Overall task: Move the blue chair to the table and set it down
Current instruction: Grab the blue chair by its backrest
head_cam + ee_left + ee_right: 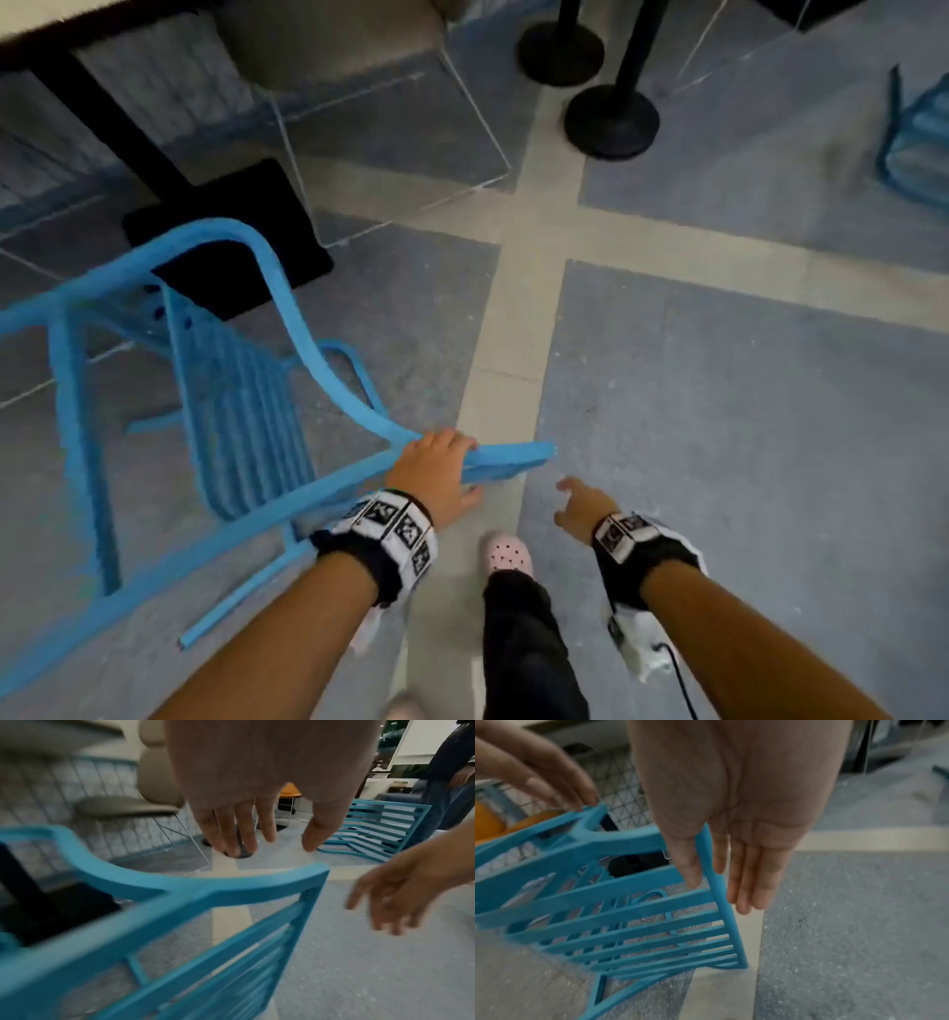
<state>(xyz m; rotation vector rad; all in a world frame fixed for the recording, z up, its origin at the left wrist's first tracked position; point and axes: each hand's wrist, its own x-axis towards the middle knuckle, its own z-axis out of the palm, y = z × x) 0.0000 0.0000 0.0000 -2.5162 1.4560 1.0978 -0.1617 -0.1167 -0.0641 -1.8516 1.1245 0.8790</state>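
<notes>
The blue slatted chair (241,411) stands at the left by the table's black base (231,226), under the pale tabletop (31,25). My left hand (436,467) lies over the right end of the top rail (205,894) with its fingers nearly straight (244,829). In the right wrist view its fingertips (577,801) touch the rail's corner. My right hand (580,506) hangs free just right of the backrest's side edge (718,902). Its fingers (744,872) are straight and hold nothing.
A beige chair (334,46) on thin white wire legs stands behind the table base. Two black post bases (611,121) stand at upper centre. A second blue chair (919,139) is at the right edge. Another person (449,780) stands far right. My pink shoe (508,552) is below.
</notes>
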